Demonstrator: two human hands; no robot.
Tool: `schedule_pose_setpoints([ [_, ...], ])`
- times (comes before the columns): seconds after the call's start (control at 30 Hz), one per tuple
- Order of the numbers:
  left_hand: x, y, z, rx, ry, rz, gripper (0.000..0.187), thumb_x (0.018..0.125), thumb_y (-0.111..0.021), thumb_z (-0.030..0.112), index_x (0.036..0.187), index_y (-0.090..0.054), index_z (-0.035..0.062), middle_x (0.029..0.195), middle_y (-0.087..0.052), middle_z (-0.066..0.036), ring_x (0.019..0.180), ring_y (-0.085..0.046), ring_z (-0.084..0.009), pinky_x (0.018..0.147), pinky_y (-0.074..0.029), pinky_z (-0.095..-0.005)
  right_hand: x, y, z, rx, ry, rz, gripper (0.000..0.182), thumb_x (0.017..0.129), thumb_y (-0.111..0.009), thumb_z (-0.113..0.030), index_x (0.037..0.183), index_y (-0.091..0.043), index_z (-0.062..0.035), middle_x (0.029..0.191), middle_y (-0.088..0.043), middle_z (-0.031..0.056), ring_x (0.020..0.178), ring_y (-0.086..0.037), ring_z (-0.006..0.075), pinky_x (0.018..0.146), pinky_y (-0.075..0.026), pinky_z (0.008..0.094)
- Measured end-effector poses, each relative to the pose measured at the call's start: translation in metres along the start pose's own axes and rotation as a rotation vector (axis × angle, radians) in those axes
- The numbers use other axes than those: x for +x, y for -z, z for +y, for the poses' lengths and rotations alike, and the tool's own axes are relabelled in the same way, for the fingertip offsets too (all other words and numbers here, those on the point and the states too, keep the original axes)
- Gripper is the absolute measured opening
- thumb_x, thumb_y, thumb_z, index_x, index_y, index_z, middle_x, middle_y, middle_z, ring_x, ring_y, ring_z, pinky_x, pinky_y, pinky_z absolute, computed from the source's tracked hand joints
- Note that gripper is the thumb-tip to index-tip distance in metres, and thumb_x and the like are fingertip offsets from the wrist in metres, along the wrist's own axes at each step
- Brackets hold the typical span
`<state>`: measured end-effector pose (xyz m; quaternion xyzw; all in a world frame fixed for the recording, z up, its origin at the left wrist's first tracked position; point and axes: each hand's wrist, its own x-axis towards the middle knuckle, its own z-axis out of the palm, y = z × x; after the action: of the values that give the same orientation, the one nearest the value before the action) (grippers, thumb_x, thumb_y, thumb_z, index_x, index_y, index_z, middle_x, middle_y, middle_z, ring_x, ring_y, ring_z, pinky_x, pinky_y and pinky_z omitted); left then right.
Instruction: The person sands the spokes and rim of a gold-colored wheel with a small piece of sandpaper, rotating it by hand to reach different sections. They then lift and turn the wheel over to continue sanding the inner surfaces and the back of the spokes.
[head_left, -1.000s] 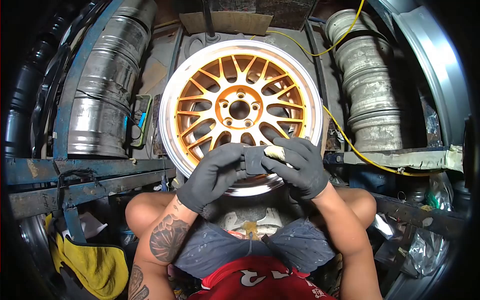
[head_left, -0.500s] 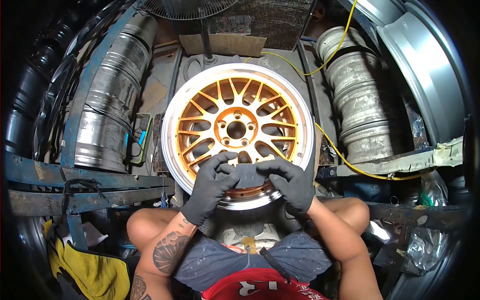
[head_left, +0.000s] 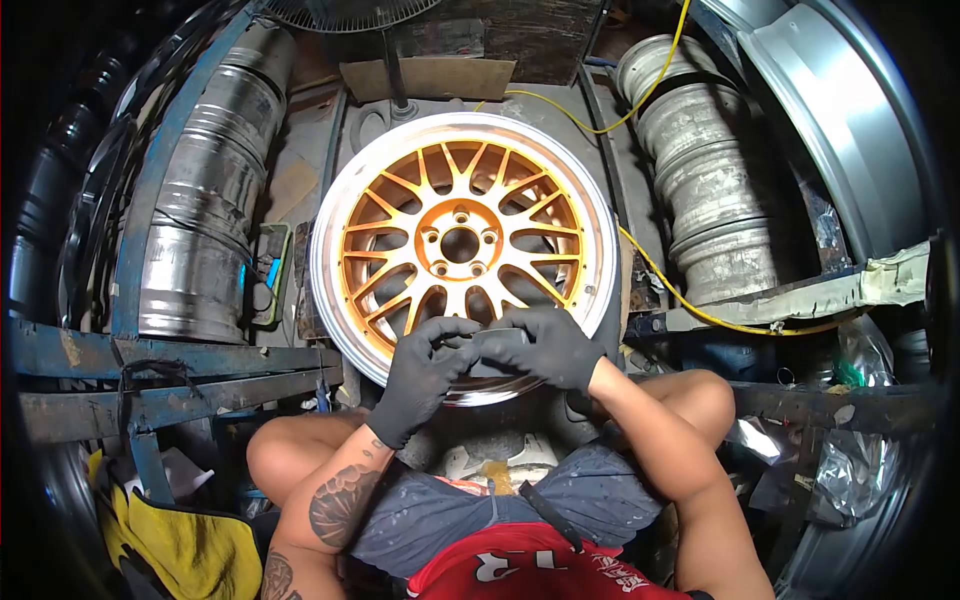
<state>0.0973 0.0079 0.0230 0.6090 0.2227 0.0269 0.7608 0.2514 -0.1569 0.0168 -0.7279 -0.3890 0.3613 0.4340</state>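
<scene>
A wheel rim (head_left: 461,208) with gold spokes and a bright silver lip lies face up before me. Over its near edge, both hands in dark gloves meet around a small dark grey sheet (head_left: 490,369). My left hand (head_left: 422,372) has its fingers curled against the sheet's left side. From the right, my right hand (head_left: 545,347) folds over the sheet, its fingers pointing left and hiding much of it. The fingertips of the two hands are close together.
Stacks of silver wheel barrels (head_left: 205,200) (head_left: 712,180) stand left and right. A yellow hose (head_left: 660,280) runs along the right. Blue metal bars (head_left: 190,350) flank my knees. A fan (head_left: 350,12) is at the back, and a yellow cloth (head_left: 180,540) hangs lower left.
My right hand has moved left and closed over the grey sheet, covering more of it. The view has shifted slightly, so the rim appears a little further left and higher.
</scene>
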Motion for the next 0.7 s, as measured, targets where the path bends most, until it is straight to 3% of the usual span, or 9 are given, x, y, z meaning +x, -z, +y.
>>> schedule_pose_setpoints([
  [0.13,0.0,0.0,0.001,-0.043,0.0,-0.034,0.032,0.1,-0.072,0.018,0.123,-0.065,-0.0018,0.095,-0.067,-0.002,0.083,-0.06,-0.0062,0.076,-0.051,-0.0234,-0.005,-0.013,-0.006,0.044,-0.118,0.204,0.042,0.103,-0.066,-0.042,0.094,-0.071,-0.0011,0.075,-0.061,-0.0024,0.073,-0.054,0.0049,0.066,-0.047,0.0256],
  [0.23,-0.003,-0.002,0.006,-0.158,0.07,-0.075,0.029,0.099,-0.072,0.016,0.121,-0.064,-0.0006,0.093,-0.066,-0.002,0.082,-0.06,-0.0065,0.075,-0.051,-0.0236,-0.007,-0.02,0.001,0.103,-0.134,0.154,0.047,0.105,-0.062,-0.045,0.089,-0.069,-0.0016,0.074,-0.059,-0.0033,0.073,-0.051,0.0048,0.065,-0.046,0.0256],
  [0.27,-0.003,-0.001,0.006,-0.132,0.086,-0.1,0.025,0.099,-0.071,0.017,0.117,-0.064,0.0007,0.093,-0.064,-0.001,0.082,-0.06,-0.0061,0.075,-0.051,-0.0236,-0.009,-0.021,-0.003,0.056,-0.192,0.135,0.049,0.104,-0.061,-0.047,0.095,-0.07,0.001,0.079,-0.066,0.013,0.073,-0.061,0.0178,0.072,-0.051,0.0354],
  [0.33,-0.003,0.002,0.0,-0.079,0.119,-0.146,0.02,0.1,-0.069,0.019,0.111,-0.063,0.0033,0.092,-0.062,0.0,0.083,-0.058,-0.0052,0.075,-0.05,-0.0236,-0.011,-0.025,-0.004,0.154,-0.164,0.109,0.05,0.104,-0.059,-0.047,0.097,-0.07,0.0008,0.083,-0.066,0.0124,0.077,-0.061,0.0178,0.074,-0.051,0.0348],
  [0.43,0.007,0.004,-0.013,-0.338,0.082,-0.06,0.015,0.103,-0.063,0.019,0.108,-0.061,0.0051,0.092,-0.062,-0.002,0.083,-0.061,-0.0075,0.074,-0.054,-0.0245,-0.01,-0.028,-0.001,0.243,-0.087,0.099,0.049,0.104,-0.06,-0.048,0.098,-0.071,0.0001,0.087,-0.065,0.0103,0.082,-0.061,0.016,0.078,-0.051,0.0316],
  [0.47,0.006,0.007,-0.009,-0.509,0.158,-0.047,0.025,0.107,-0.056,0.023,0.121,-0.06,0.0029,0.097,-0.066,-0.004,0.082,-0.066,-0.0118,0.076,-0.056,-0.0264,-0.011,-0.027,-0.004,0.266,-0.079,0.09,0.049,0.104,-0.061,-0.048,0.098,-0.071,-0.0001,0.087,-0.065,0.0098,0.082,-0.062,0.0155,0.078,-0.051,0.0312],
  [0.57,-0.001,0.007,0.013,-0.615,0.19,-0.13,0.031,0.108,-0.055,0.023,0.132,-0.057,0.0036,0.095,-0.066,-0.004,0.081,-0.067,-0.0133,0.076,-0.056,-0.0262,-0.014,-0.026,-0.006,0.29,-0.086,0.093,0.047,0.103,-0.062,-0.046,0.099,-0.072,-0.0004,0.088,-0.066,0.0081,0.082,-0.062,0.0142,0.076,-0.051,0.0305],
  [0.6,-0.005,0.005,0.014,-0.384,0.108,-0.132,0.041,0.105,-0.062,0.025,0.139,-0.053,0.003,0.094,-0.067,-0.002,0.084,-0.066,-0.0103,0.08,-0.056,-0.0258,-0.015,-0.026,-0.006,0.289,-0.093,0.098,0.046,0.103,-0.063,-0.046,0.1,-0.072,-0.0004,0.088,-0.067,0.0076,0.082,-0.062,0.0138,0.076,-0.051,0.0304],
  [0.7,-0.004,0.007,0.015,-0.25,0.235,-0.168,0.036,0.102,-0.067,0.024,0.13,-0.058,0.0029,0.094,-0.063,0.002,0.085,-0.061,-0.0049,0.074,-0.051,-0.022,-0.013,-0.03,0.009,0.263,-0.119,0.128,0.045,0.103,-0.064,-0.045,0.101,-0.072,-0.0008,0.089,-0.068,0.007,0.082,-0.063,0.0142,0.076,-0.052,0.0311],
])
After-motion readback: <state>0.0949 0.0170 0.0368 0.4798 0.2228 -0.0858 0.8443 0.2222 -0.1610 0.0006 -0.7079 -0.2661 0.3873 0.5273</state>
